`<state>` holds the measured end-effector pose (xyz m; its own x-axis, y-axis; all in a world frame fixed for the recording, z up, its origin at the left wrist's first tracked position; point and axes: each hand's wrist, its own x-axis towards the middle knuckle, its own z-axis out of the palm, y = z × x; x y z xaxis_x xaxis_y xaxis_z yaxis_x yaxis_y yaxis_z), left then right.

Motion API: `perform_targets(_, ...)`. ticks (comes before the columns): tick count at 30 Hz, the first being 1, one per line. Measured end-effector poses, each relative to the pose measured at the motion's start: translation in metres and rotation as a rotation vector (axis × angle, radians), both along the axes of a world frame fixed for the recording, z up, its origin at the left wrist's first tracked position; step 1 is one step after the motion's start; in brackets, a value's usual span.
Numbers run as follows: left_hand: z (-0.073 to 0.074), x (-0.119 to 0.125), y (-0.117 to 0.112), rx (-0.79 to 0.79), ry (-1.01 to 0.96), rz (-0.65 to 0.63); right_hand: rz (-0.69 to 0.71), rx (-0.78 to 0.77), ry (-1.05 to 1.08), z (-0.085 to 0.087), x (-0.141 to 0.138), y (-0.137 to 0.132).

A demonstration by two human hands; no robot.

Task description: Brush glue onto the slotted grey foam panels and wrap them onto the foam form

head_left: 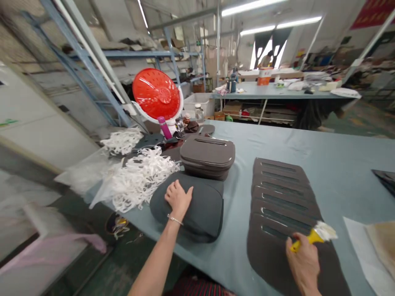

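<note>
My left hand [179, 199] lies on a dark grey rounded stack of panels [203, 209], thumb and fingers spread. In my right hand [304, 261] is a yellow-handled paintbrush [315, 235], its whitish bristles pointing right. Beneath the brush, a row of overlapping brown-grey panels [277, 209] runs away from me, each with a long slot whose edges look shiny. Just beyond my left hand stands a neat stack of similar slotted panels [206, 150].
White strips [145, 176] lie heaped at the table's left edge. Behind them are a purple bottle [164, 127], a red fan-shaped cover [157, 94] and a glass jar [199, 112]. Paper sheets [367, 246] and a black item [385, 181] lie at right. Another table [247, 92] stands beyond.
</note>
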<state>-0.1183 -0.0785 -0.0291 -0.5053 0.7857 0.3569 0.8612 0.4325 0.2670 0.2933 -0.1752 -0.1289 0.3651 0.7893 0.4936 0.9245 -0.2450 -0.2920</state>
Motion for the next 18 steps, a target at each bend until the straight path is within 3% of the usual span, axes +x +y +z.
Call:
perform_targets(2,0.0,-0.036,0.007,-0.086,-0.009,0.019,0.105,-0.013,0.077,0.0,-0.038,0.011)
perform_targets(4,0.001,-0.059,0.011,-0.154,-0.036,-0.052,0.217,-0.025,0.158,-0.003,-0.074,0.02)
perform_targets(9,0.021,-0.07,0.011,-0.174,-0.096,-0.132,0.508,-0.058,0.353,-0.01,-0.144,0.033)
perform_targets(14,0.058,-0.044,0.016,-0.055,-0.304,-0.346,0.587,-0.071,0.54,-0.002,-0.174,0.039)
perform_targets(18,0.097,0.021,0.011,0.073,-0.614,-0.693,0.573,-0.081,0.774,0.017,-0.174,0.04)
